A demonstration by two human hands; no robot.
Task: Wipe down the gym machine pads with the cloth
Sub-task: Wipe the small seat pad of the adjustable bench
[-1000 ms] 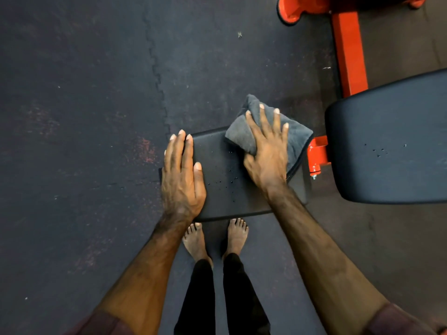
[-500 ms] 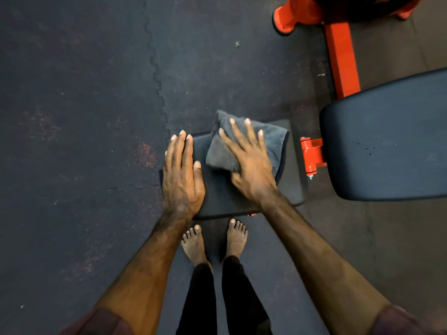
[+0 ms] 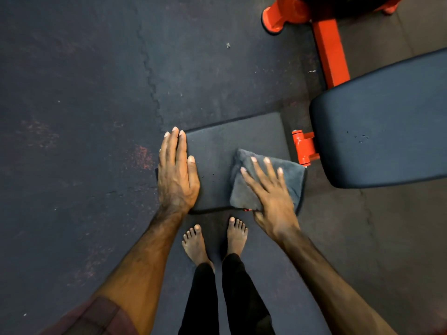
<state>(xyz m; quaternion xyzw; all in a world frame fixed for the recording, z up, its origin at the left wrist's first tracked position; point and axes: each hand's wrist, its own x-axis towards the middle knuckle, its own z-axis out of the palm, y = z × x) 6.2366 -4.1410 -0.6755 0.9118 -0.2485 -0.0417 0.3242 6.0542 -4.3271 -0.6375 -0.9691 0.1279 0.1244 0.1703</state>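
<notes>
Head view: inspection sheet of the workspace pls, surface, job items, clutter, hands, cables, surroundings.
Surface: small black seat pad, its far part bare, a few specks near the middle.
Job's things: grey cloth folded, on the pad's near right corner, overhanging the right edge; large black pad to the right, untouched.
Clutter: small debris speck on the floor.
Hands: left hand flat, fingers straight, on the pad's left edge; right hand spread, pressing the cloth.
Cables: nothing seen.
Surroundings: dark rubber floor with a jigsaw seam; orange machine frame; bare feet below the pad.
</notes>
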